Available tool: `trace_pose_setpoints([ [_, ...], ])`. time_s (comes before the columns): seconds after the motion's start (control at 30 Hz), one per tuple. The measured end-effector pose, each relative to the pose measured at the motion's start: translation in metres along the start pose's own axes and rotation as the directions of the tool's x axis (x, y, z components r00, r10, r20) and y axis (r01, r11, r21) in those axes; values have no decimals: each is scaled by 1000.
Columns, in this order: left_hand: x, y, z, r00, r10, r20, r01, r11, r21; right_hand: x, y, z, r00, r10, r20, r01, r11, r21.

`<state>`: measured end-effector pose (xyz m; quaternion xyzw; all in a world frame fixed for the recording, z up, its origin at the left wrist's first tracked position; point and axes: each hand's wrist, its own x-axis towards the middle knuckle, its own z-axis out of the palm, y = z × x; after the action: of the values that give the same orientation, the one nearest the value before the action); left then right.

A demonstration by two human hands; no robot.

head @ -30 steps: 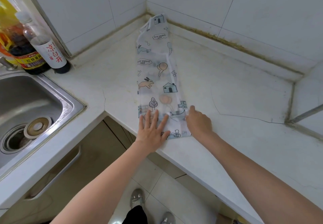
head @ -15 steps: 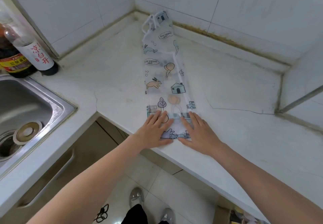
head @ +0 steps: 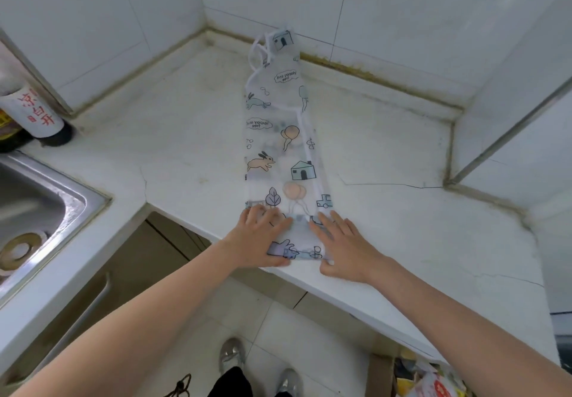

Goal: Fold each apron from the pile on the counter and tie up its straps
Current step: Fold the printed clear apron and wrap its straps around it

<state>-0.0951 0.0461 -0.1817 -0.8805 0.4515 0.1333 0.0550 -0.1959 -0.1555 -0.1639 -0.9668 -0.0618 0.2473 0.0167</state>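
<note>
Both hands (head: 260, 238) seemingly flat on apron (head: 278, 149)

Bright, even light — soft, wide-angle bowing

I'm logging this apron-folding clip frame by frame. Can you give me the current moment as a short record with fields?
item: translucent cartoon-print plastic apron, folded into a long narrow strip
surface: white stone counter
strip direction: from the front edge toward the wall corner
straps: white straps loose at the far end, untied
left hand: flat on the near end
right hand: flat on the near end
nearby: steel sink, dark bottle with a white label
</note>
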Motion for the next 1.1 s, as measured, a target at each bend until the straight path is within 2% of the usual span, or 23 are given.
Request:
trace_pose_setpoints([
  [0.13,-26,-15,15,976,-68,-205,51,995,-83,25,-2,-17,990,-136,46,138,989,-57],
  [0.23,-35,-26,23,978,-75,-196,47,988,-146,33,-3,-19,982,-183,43,183,983,11],
  [0.3,-39,-33,24,987,-73,-145,52,988,-147,34,-1,-21,984,-176,-15,175,964,203],
  [0.4,-47,-43,20,991,-113,-75,86,953,-291,39,5,-33,979,39,-199,90,796,598],
  [0.43,-48,-46,21,987,-111,-117,66,938,-340,41,7,-37,972,107,-210,67,726,684],
  [0.5,-52,-52,22,974,-116,-193,17,892,-452,49,10,-41,976,169,-136,10,592,806],
  [0.57,-51,-58,18,962,-218,-164,74,787,-612,56,9,-41,971,228,-71,-43,458,888],
  [0.63,-44,-65,11,924,-376,-72,188,609,-770,66,4,-39,942,330,-69,-65,378,924],
  [0.7,-37,-71,5,873,-488,21,291,485,-824,76,-3,-40,892,441,-100,-118,440,890],
  [0.8,-30,-71,2,803,-592,66,382,427,-819,88,-13,-38,841,526,-125,-285,628,724],
  [0.9,-26,-64,-5,720,-687,99,414,311,-855,98,-25,-35,789,602,-125,-405,662,630],
  [0.93,-26,-58,-6,707,-700,96,468,363,-806,98,-29,-35,773,622,-125,-434,661,612],
  [0.97,-24,-56,-5,717,-697,17,531,530,-661,100,-32,-35,764,634,-122,-456,664,593],
  [1.0,-20,-54,-2,744,-655,-133,544,709,-449,101,-35,-37,759,640,-115,-476,667,573],
  [1.03,-16,-52,-1,781,-553,-291,491,831,-262,101,-37,-39,758,644,-107,-491,670,557],
  [1.07,-10,-52,-1,837,-409,-363,398,911,-110,103,-37,-39,756,648,-93,-506,668,545],
  [1.1,-3,-51,-1,912,-278,-303,290,957,-7,104,-37,-40,758,646,-85,-514,673,532],
])
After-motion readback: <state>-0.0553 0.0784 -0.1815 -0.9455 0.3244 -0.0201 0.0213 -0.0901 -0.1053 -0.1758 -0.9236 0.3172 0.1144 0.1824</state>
